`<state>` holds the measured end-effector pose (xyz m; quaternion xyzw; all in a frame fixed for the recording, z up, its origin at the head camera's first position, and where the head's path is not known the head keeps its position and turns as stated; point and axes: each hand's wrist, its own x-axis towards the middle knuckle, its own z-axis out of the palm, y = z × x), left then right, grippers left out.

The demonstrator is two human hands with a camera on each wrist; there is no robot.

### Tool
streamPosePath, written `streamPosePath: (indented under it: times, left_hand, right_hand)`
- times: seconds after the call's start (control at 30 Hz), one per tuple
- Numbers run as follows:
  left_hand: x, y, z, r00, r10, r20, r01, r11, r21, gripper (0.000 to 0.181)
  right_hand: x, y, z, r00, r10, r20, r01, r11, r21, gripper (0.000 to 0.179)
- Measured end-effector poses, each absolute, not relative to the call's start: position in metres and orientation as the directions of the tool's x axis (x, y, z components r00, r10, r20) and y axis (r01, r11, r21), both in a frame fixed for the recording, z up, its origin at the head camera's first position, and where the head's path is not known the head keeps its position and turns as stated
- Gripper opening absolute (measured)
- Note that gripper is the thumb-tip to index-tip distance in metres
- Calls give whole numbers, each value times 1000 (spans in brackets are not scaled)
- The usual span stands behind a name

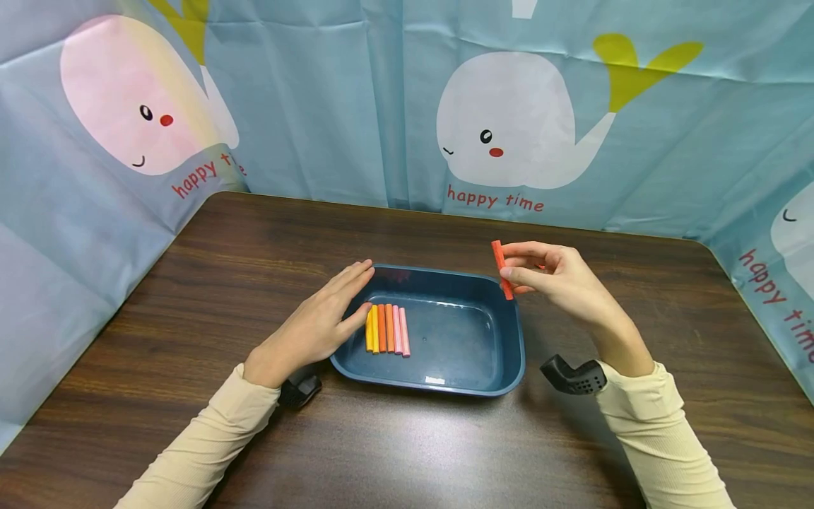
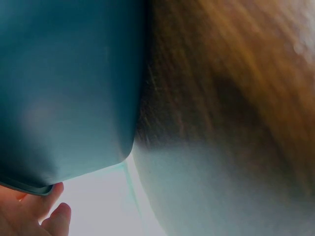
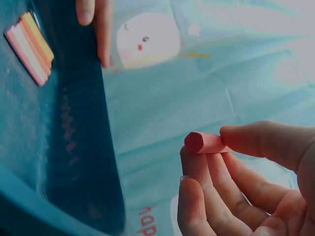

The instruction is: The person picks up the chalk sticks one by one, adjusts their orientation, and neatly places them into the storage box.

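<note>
My right hand (image 1: pixel 559 279) pinches a red chalk stick (image 1: pixel 497 256) between thumb and fingers, over the right back corner of a dark blue plastic basin (image 1: pixel 426 385). In the right wrist view the red stick (image 3: pixel 197 142) shows its angular end. My left hand (image 1: pixel 311 322) rests on the basin's left rim with fingers straight and thumb reaching over the inside. Close to that thumb, a row of chalk sticks lies side by side in the basin's left part: yellow sticks (image 1: pixel 372 329), orange sticks (image 1: pixel 386 329) and pink sticks (image 1: pixel 401 332).
A dark wood-grain table (image 1: pixel 420 445) carries the basin. Light blue curtains (image 1: pixel 318 106) printed with whales surround the table's back and sides. Black wrist devices (image 1: pixel 575 376) sit below both wrists.
</note>
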<state>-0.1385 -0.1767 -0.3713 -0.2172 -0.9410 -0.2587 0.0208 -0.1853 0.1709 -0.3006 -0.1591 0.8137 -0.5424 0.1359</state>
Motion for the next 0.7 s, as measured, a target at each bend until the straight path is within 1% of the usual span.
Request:
streamPosePath:
  times: [0.27, 0.5, 0.7]
  left_hand:
    - [-139, -176, -372, -904, 400, 150, 420, 772, 477, 61]
    - [-138, -176, -372, -905, 399, 149, 419, 773, 476, 61]
    - [-138, -176, -372, -906, 397, 146, 416, 774, 476, 61]
  right_hand:
    - [-183, 159, -306, -894, -439, -88, -79, 348, -934, 39]
    - [-181, 151, -310, -881, -466, -85, -79, 323, -943, 39]
    - [-178, 143, -315, -870, -478, -122, -61, 349, -935, 39]
